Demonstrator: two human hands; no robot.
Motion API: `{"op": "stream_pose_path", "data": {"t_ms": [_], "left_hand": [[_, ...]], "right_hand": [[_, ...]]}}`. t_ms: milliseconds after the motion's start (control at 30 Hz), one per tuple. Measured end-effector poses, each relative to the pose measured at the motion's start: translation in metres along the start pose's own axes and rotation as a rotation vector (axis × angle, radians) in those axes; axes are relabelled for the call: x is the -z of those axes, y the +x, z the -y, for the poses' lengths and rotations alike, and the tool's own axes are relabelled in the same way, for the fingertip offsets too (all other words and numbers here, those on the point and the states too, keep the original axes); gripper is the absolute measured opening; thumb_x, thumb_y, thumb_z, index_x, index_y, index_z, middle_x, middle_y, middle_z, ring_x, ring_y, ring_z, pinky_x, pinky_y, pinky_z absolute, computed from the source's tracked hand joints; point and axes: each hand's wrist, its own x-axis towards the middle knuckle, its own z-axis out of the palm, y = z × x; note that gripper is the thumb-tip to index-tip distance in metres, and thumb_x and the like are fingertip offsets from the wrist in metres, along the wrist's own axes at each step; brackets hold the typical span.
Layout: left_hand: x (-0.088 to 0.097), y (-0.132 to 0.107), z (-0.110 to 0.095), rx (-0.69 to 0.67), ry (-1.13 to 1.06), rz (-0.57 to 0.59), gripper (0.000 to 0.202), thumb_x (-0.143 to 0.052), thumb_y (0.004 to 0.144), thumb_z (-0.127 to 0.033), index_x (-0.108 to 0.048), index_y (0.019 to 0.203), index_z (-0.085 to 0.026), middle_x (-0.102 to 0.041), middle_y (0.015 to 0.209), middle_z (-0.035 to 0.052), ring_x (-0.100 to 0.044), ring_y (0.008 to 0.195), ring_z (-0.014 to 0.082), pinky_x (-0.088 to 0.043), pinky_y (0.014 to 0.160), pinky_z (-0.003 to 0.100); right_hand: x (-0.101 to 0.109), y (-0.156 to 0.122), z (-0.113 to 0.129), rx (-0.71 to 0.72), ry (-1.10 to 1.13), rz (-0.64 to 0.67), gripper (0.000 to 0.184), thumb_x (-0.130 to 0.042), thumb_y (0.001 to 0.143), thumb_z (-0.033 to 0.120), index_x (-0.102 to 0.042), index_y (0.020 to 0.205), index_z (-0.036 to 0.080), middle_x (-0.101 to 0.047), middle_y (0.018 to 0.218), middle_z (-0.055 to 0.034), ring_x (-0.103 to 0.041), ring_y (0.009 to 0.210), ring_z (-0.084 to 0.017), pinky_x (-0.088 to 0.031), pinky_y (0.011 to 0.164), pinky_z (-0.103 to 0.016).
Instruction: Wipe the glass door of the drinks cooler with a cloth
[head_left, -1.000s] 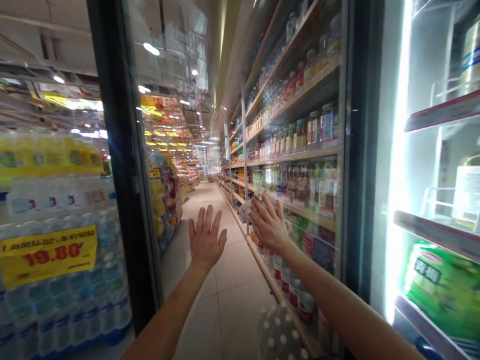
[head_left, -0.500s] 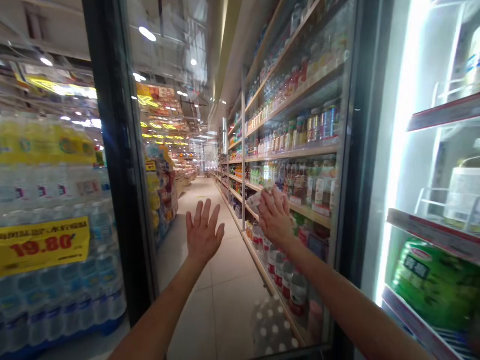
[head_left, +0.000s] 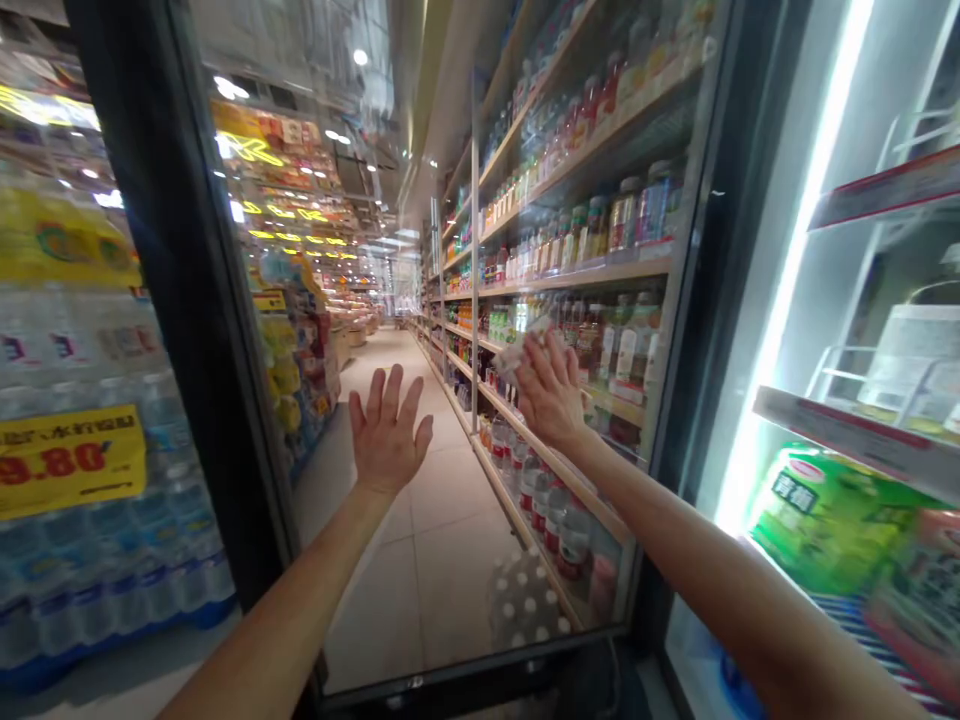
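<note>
A tall glass door point(head_left: 360, 590) with a black frame stands in front of me. My left hand point(head_left: 388, 430) lies against its glass, fingers spread, with nothing in it. To the right, my right hand point(head_left: 551, 390) presses a crumpled pale cloth point(head_left: 517, 358) to the pane. Most of the cloth is hidden under the palm; a corner sticks out past the fingertips. Several bottles on shelves point(head_left: 574, 270) show in the glass behind the right hand; whether reflected or seen through it, I cannot tell.
At right, a lit cooler holds a green package point(head_left: 821, 520) beneath a shelf edge point(head_left: 847, 440). Packs of bottled water point(head_left: 97, 560) with a yellow price sign point(head_left: 71, 460) are stacked at left. A grey polka-dotted shape point(head_left: 525, 600) appears low in the glass.
The view has tilted down, bringing the door's bottom edge into sight, and the left frame has shifted left. Both hands sit slightly higher in the picture. The right hand still has the cloth.
</note>
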Motion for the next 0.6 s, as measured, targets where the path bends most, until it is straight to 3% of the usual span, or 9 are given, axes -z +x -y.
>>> {"op": "stream_pose_path", "data": {"t_ms": [67, 100, 133, 233, 333, 400, 500, 600], "left_hand": [[0.001, 0.000, 0.000, -0.013, 0.013, -0.007, 0.054, -0.050, 0.083, -0.033, -0.036, 0.135, -0.024, -0.034, 0.142, 0.0098, -0.018, 0.136, 0.0230, -0.006, 0.111, 0.045], [0.001, 0.000, 0.000, -0.015, 0.017, -0.004, 0.054, -0.049, 0.083, -0.033, -0.036, 0.135, -0.024, -0.034, 0.142, 0.0097, -0.018, 0.136, 0.0230, -0.006, 0.111, 0.045], [0.001, 0.000, -0.001, -0.012, 0.019, 0.004, 0.053, -0.049, 0.083, -0.033, -0.037, 0.134, -0.024, -0.033, 0.142, 0.0096, -0.017, 0.136, 0.0230, -0.006, 0.111, 0.045], [0.001, 0.000, -0.001, 0.004, 0.024, 0.031, 0.052, -0.048, 0.083, -0.034, -0.039, 0.133, -0.024, -0.033, 0.143, 0.0091, -0.017, 0.136, 0.0232, -0.005, 0.111, 0.045], [0.000, 0.000, -0.001, 0.008, 0.030, 0.034, 0.051, -0.048, 0.083, -0.035, -0.040, 0.133, -0.023, -0.034, 0.142, 0.0095, -0.018, 0.136, 0.0231, -0.006, 0.111, 0.045], [0.000, -0.001, -0.001, 0.006, 0.026, 0.035, 0.052, -0.048, 0.083, -0.035, -0.038, 0.133, -0.023, -0.033, 0.143, 0.0098, -0.017, 0.136, 0.0232, -0.006, 0.111, 0.045], [0.003, -0.001, -0.003, -0.009, 0.023, 0.025, 0.053, -0.049, 0.083, -0.033, -0.037, 0.134, -0.022, -0.032, 0.143, 0.0106, -0.016, 0.136, 0.0236, -0.006, 0.111, 0.046], [0.009, 0.008, -0.005, -0.008, 0.030, 0.014, 0.052, -0.049, 0.083, -0.032, -0.038, 0.133, -0.022, -0.031, 0.144, 0.0110, -0.018, 0.136, 0.0246, -0.008, 0.110, 0.047]], "right_hand": [[0.002, -0.010, -0.003, 0.141, 0.010, 0.066, 0.033, -0.045, 0.081, 0.028, -0.055, 0.113, 0.026, -0.041, 0.139, -0.0026, -0.010, 0.138, -0.023, -0.014, 0.109, -0.050], [0.003, -0.015, -0.014, 0.138, 0.003, 0.074, 0.033, -0.045, 0.081, 0.028, -0.055, 0.113, 0.026, -0.041, 0.138, -0.0023, -0.012, 0.138, -0.023, -0.014, 0.109, -0.051], [0.004, -0.019, -0.028, 0.078, -0.012, 0.056, 0.035, -0.044, 0.082, 0.028, -0.054, 0.115, 0.025, -0.041, 0.139, -0.0034, -0.013, 0.138, -0.023, -0.014, 0.108, -0.052], [0.005, -0.020, -0.072, -0.296, -0.070, -0.103, 0.044, -0.037, 0.085, 0.029, -0.046, 0.126, 0.015, -0.037, 0.140, -0.0124, -0.016, 0.136, -0.027, -0.018, 0.107, -0.052], [0.001, -0.010, -0.078, -0.509, -0.093, -0.214, 0.050, -0.031, 0.088, 0.030, -0.040, 0.131, 0.007, -0.033, 0.141, -0.0196, -0.018, 0.135, -0.031, -0.022, 0.104, -0.053], [-0.001, -0.005, -0.056, -0.470, -0.078, -0.191, 0.050, -0.032, 0.087, 0.030, -0.037, 0.133, 0.010, -0.030, 0.143, -0.0175, -0.014, 0.136, -0.030, -0.022, 0.104, -0.054], [-0.001, -0.007, -0.011, -0.227, -0.015, -0.077, 0.046, -0.040, 0.083, 0.027, -0.044, 0.128, 0.019, -0.032, 0.143, -0.0093, -0.008, 0.138, -0.027, -0.019, 0.107, -0.052], [0.000, -0.020, -0.001, 0.011, 0.024, 0.015, 0.036, -0.046, 0.080, 0.026, -0.053, 0.116, 0.024, -0.040, 0.139, -0.0046, -0.012, 0.138, -0.025, -0.016, 0.108, -0.052]]}}
